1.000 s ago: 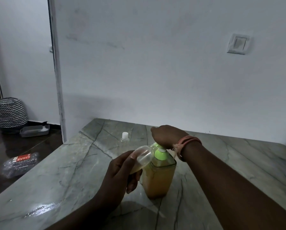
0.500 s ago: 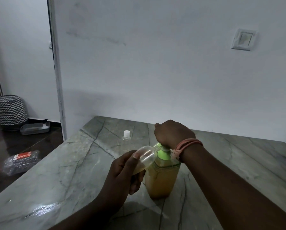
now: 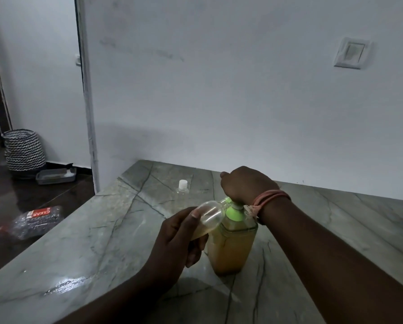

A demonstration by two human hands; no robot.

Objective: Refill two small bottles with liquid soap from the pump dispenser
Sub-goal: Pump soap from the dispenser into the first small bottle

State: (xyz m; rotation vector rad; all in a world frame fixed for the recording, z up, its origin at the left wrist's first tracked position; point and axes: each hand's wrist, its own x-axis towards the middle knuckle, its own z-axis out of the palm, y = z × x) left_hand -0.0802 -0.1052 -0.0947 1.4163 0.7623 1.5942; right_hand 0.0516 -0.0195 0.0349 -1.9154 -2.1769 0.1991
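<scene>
Left hand: the left hand (image 3: 177, 239) grips a small clear bottle (image 3: 209, 215), its fingers (image 3: 195, 251) curled round the lower body and the thumb laid along the top side.
Small clear bottle: tilted, its open mouth raised toward the green nozzle of the pump dispenser (image 3: 230, 246), its base lower in the fingers; a little yellowish liquid shows inside near the base.
Right hand: the right hand (image 3: 245, 185) sits on top of the pump head, its fingers bent down over it; the pump head itself is mostly hidden beneath the palm, so how tightly the fingers close cannot be told. Pink bands (image 3: 269, 198) circle the wrist.
Pump dispenser: a clear square bottle filled with amber soap, with a green collar, standing upright on the table (image 3: 102, 242) just right of the left fingers and directly below the right ones.
Second bottle: a small capped bottle (image 3: 182, 189) with a white lid stands on the table beyond the left fingers, well apart from them, near the wall.
Table: grey veined stone, with a wet sheen near the left forearm.
Floor: a crushed plastic bottle (image 3: 35, 220) with a red label, a zigzag basket (image 3: 23, 150) and a grey tray (image 3: 55, 176) lie far left of the fingers.
Wall: a light switch (image 3: 351, 52) is mounted high above the right hand.
</scene>
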